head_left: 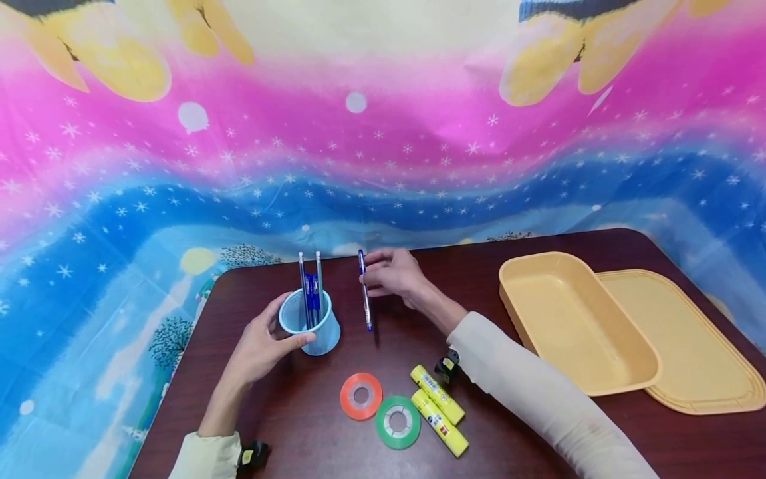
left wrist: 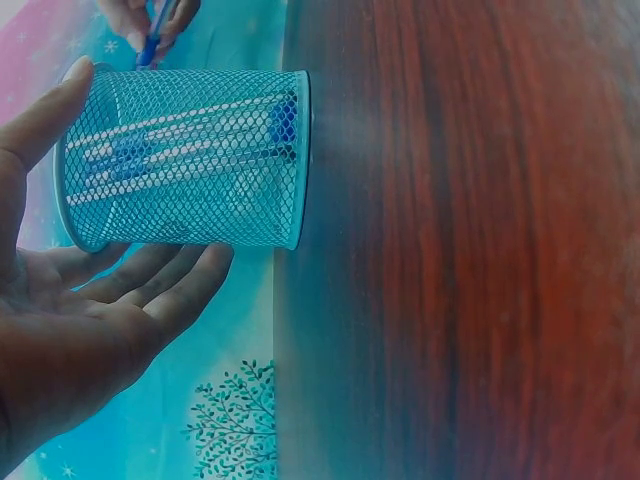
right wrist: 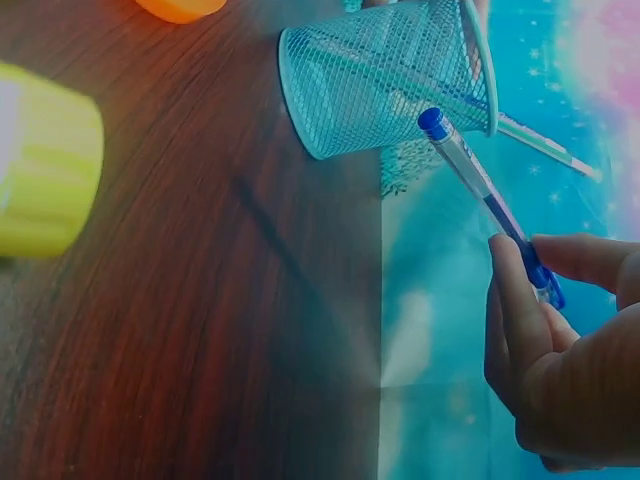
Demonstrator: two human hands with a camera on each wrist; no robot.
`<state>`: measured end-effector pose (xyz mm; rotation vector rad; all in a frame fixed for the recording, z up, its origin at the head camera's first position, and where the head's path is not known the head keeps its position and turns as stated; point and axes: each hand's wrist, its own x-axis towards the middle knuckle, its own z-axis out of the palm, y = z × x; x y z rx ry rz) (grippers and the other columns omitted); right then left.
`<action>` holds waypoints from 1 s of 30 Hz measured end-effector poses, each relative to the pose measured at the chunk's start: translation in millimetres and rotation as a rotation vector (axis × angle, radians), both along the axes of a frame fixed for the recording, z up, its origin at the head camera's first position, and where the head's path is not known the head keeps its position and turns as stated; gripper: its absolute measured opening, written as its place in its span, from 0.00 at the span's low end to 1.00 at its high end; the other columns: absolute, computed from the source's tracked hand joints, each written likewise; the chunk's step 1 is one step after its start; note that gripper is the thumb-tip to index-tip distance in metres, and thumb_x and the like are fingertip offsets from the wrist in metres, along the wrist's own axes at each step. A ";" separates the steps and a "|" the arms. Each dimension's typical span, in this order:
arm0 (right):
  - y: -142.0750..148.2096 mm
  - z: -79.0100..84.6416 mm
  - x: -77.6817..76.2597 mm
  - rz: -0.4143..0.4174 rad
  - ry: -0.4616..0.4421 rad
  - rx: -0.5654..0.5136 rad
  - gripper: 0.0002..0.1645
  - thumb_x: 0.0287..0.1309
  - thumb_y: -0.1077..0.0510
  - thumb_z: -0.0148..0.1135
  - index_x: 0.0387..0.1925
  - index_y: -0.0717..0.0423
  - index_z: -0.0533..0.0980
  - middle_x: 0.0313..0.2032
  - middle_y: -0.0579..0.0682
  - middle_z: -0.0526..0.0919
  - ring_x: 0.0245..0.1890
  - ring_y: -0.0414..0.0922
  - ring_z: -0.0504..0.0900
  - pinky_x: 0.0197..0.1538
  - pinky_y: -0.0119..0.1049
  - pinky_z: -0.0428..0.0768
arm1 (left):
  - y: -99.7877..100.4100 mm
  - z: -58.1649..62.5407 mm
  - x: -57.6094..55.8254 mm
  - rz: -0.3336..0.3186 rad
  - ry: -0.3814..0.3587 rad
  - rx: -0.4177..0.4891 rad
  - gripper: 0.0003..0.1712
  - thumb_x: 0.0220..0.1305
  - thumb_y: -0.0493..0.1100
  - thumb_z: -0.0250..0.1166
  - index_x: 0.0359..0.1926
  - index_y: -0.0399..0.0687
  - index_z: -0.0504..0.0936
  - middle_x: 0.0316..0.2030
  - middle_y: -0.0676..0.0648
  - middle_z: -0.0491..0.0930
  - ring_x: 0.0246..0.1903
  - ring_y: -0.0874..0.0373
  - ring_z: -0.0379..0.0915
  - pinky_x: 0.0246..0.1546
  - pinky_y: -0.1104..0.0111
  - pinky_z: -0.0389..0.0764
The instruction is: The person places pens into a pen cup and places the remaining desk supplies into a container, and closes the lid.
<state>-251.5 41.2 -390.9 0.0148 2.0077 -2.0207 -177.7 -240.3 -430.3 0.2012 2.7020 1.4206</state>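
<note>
Right hand: your right fingers pinch the pen [head_left: 366, 299] near its upper end, with thumb and fingertips on opposite sides; this right hand [head_left: 397, 276] comes in from the right.
Pen: you have it nearly upright in the head view, lower end free above the tabletop [head_left: 311, 432], just right of the mesh cup [head_left: 326, 337] and apart from it; its shadow falls on the wood.
Left hand: your left hand [head_left: 257, 352] grips the cup, thumb at the rim and the other fingers round the far side.
Mesh cup: light blue and upright, mouth upward.
Cup contents: you see two pencils [head_left: 320, 273] with pale ends rising above the rim, and blue pen tops between them.
Tape rolls: nearer you lie the orange roll [head_left: 346, 403] and the green roll [head_left: 383, 434], just beside each other.
Yellow tubes: two yellow tubes [head_left: 440, 424] lie side by side, just right of the green roll.
Box and lid: on your right, the yellow box [head_left: 574, 319] sits partly over the flat lid [head_left: 709, 349].
Backdrop: a printed cloth [head_left: 359, 166] hangs behind the tabletop, pink above and blue below.
</note>
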 end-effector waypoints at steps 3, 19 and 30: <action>-1.7 2.2 1.4 -0.003 0.029 -0.017 0.24 0.54 0.69 0.69 0.54 0.59 0.77 0.46 0.60 0.85 0.39 0.50 0.88 0.43 0.49 0.86 | 0.4 0.2 0.0 0.000 -0.001 0.004 0.57 0.50 0.61 0.77 0.76 0.56 0.58 0.66 0.41 0.71 0.65 0.41 0.69 0.57 0.47 0.78; -17.2 24.9 8.5 -0.046 0.193 -0.243 0.28 0.57 0.72 0.67 0.59 0.64 0.72 0.48 0.64 0.80 0.37 0.48 0.87 0.49 0.56 0.83 | 0.5 -0.6 -0.3 0.005 0.003 0.007 0.57 0.50 0.60 0.77 0.76 0.57 0.58 0.66 0.42 0.70 0.67 0.41 0.68 0.59 0.46 0.76; -26.5 35.3 13.3 -0.058 0.277 -0.284 0.26 0.57 0.71 0.68 0.57 0.61 0.73 0.46 0.61 0.80 0.40 0.50 0.88 0.50 0.56 0.83 | 1.0 0.0 -0.2 0.010 -0.009 -0.008 0.56 0.50 0.60 0.77 0.76 0.58 0.58 0.67 0.41 0.70 0.66 0.40 0.68 0.58 0.47 0.77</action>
